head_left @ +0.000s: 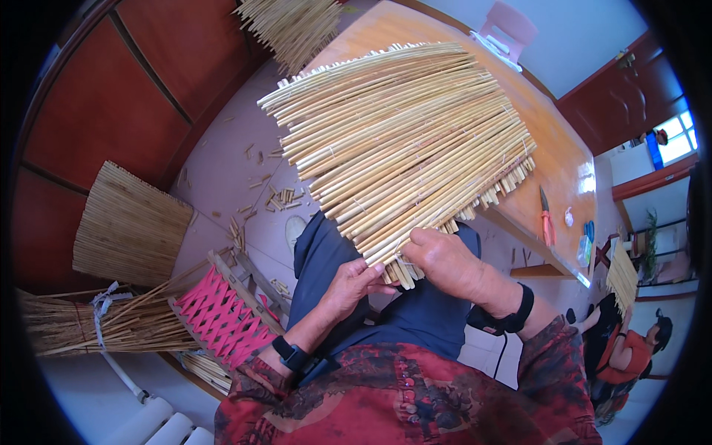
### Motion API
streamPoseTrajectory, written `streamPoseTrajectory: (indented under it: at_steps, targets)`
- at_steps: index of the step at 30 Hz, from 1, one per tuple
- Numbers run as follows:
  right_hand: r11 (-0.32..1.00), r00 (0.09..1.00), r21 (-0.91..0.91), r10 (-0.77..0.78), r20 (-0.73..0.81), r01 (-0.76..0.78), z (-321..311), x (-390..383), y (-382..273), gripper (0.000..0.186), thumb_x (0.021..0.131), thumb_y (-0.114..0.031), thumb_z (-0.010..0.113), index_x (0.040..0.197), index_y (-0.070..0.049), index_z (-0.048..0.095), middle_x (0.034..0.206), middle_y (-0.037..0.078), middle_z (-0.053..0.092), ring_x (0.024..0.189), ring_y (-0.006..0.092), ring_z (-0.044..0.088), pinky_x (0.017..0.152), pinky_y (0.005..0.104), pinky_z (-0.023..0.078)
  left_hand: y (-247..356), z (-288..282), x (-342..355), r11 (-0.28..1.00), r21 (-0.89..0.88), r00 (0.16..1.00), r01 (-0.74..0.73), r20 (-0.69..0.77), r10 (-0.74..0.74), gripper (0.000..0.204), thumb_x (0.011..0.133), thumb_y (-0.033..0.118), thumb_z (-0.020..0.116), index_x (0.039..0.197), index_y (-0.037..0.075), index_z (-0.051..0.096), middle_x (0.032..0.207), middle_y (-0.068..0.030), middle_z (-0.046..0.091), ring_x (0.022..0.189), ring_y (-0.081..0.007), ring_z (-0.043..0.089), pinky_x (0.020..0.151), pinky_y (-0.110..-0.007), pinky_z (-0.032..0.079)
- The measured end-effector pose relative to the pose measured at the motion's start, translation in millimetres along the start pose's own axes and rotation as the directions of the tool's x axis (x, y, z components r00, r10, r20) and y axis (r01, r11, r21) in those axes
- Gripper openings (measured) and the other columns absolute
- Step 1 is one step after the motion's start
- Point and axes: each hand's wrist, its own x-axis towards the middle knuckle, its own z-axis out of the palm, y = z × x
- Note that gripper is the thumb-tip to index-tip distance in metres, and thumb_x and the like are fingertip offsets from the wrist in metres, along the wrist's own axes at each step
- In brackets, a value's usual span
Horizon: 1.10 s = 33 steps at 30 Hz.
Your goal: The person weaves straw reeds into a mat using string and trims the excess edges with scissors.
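Note:
A mat of pale reed stalks, bound with thin thread, slopes from the table's edge down to my lap. At its near corner, the thumb and fingers of my left hand are closed on the ends of the stalks. My right hand is curled closed just to the right, pressed against the mat's near edge; its fingertips are partly hidden. Short stalk ends stick out between the two hands. Any thread in my fingers is too fine to make out.
On the wooden table lie red-handled pliers. A stool with pink webbing and a tied reed bundle stand at left. Another mat leans on the cabinet. Cut stalk pieces litter the floor. A person sits at far right.

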Motion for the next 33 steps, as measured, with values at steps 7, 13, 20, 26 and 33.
streamPoseTrajectory:
  at_steps: [7,13,20,26,33]
  targets:
    - [0.995,0.994,0.049,-0.09,0.059,0.087,-3,7,5,0.005,0.072,-0.008,0.054,0.074,-0.003,0.052,0.076,0.013,0.049,0.075,0.0307,0.055,0.062,0.0384,0.046,3,0,-2,0.998,-0.053,0.999,0.019,0.03,-0.018,0.037,0.093,0.021,0.048,0.117,-0.007,0.047,0.107,-0.0158,0.058,0.095,-0.0237,0.061,0.08,-0.033,0.051]
    - [0.995,0.993,-0.026,-0.096,0.072,0.098,-16,0,-5,0.004,0.071,-0.007,0.054,0.074,-0.004,0.053,0.075,0.013,0.049,0.074,0.0301,0.055,0.062,0.0386,0.046,4,5,-10,0.998,-0.063,0.997,0.028,0.068,-0.023,0.038,0.092,0.02,0.049,0.121,-0.004,0.045,0.112,-0.0144,0.057,0.101,-0.0269,0.059,0.085,-0.038,0.049]
    - [0.983,0.994,-0.176,-0.037,0.104,0.055,-41,-7,-15,0.009,0.071,-0.008,0.054,0.08,-0.006,0.055,0.071,0.011,0.055,0.069,0.029,0.061,0.056,0.037,0.05,7,13,-18,0.995,-0.005,0.993,0.101,0.07,-0.1,0.041,0.092,0.024,0.049,0.121,-0.005,0.045,0.11,-0.0143,0.057,0.099,-0.0234,0.059,0.081,-0.032,0.05]
    - [0.985,0.991,-0.174,0.021,0.131,0.003,-38,-10,-21,0.007,0.073,-0.008,0.054,0.08,-0.007,0.054,0.07,0.012,0.06,0.066,0.0292,0.063,0.052,0.0378,0.051,9,18,-22,0.997,-0.06,0.997,0.038,0.065,-0.034,0.04,0.093,0.023,0.047,0.12,-0.006,0.045,0.109,-0.0147,0.057,0.098,-0.0231,0.06,0.081,-0.032,0.05]
    - [0.96,0.984,-0.267,-0.04,0.171,0.085,-36,-1,-25,0.007,0.07,-0.009,0.054,0.076,-0.005,0.053,0.066,0.01,0.057,0.063,0.0268,0.062,0.05,0.0353,0.05,10,12,-16,0.999,0.005,0.997,0.054,0.047,-0.054,0.038,0.093,0.022,0.048,0.118,-0.005,0.048,0.106,-0.0142,0.059,0.096,-0.0256,0.061,0.074,-0.031,0.052]
